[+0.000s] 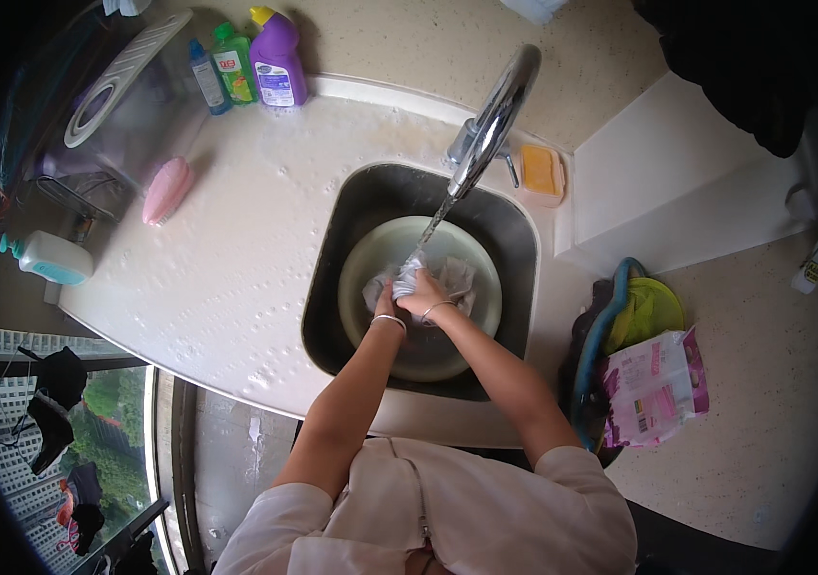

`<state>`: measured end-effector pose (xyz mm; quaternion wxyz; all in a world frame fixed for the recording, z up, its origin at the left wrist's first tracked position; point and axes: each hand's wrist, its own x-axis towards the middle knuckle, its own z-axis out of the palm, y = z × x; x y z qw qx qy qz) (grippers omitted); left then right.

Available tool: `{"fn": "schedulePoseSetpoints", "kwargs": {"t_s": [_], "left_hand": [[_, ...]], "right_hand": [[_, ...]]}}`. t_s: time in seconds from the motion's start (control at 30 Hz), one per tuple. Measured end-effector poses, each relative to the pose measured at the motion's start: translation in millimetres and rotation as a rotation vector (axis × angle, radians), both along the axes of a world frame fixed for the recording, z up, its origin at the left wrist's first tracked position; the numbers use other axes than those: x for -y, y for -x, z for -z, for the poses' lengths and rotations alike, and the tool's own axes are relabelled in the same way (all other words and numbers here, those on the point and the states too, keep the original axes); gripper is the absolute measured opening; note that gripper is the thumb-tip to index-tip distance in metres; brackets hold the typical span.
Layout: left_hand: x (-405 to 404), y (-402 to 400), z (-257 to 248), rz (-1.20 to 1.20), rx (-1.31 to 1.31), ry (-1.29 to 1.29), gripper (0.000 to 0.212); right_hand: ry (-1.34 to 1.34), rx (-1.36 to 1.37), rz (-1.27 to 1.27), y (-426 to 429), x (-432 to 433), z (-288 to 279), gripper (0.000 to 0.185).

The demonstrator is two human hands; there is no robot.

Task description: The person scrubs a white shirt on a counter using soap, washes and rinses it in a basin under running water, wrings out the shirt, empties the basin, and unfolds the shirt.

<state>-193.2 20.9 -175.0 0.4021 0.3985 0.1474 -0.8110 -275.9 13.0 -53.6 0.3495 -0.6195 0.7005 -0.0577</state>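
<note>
Both my hands grip a bunched white cloth (409,277) under the stream from the chrome faucet (498,111). My left hand (385,303) is at its lower left side, with a bangle at the wrist. From the right, my right hand (424,293) closes over the cloth; that wrist has a thin bracelet. Below them is a round pale basin (351,316) with water and more whitish fabric (457,277) in it. The basin sits in the dark sink (333,237). My fingertips are partly hidden by the cloth.
Bottles of cleaner, one purple (279,68) and one green (234,68), stand against the wall. A pink brush-like item (168,190) and a white pump bottle (56,257) are on the wet counter (236,237). An orange soap box (543,172) sits beside the faucet. A pink-and-white package (653,392) lies at right.
</note>
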Motion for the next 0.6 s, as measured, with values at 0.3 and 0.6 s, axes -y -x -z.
{"fn": "schedulePoseSetpoints", "kwargs": {"t_s": [0.3,0.6], "left_hand": [[-11.6,-23.0,-105.8,-0.122,0.105,0.749,0.034],[20.3,-50.9,-143.4,-0.005,-0.296,0.313,0.033]], "right_hand": [[0.661,0.349,-0.178,-64.4,-81.0,-94.0,0.040],[0.620,-0.091,-0.276,-7.1,60.4,-90.0,0.046]]}}
